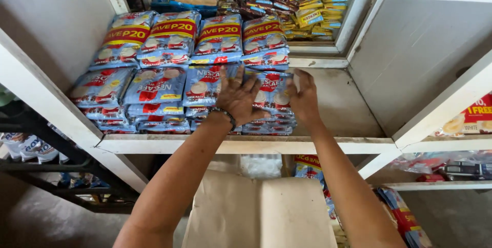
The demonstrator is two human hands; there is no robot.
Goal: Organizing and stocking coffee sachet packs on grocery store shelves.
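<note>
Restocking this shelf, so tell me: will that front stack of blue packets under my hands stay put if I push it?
Probably not neatly: the blue packets look glossy and soft, so they may slide. The stack is loose and could slump toward the bare shelf.

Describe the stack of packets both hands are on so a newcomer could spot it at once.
Start at the white wooden shelf at chest height, filled with blue-and-red foil sachet packs. Its front row holds four stacks; take the rightmost stack of blue foil packs. Unlike its neighbours, it borders bare shelf board, with the left hand flat on it and the right hand at its right edge.
</note>
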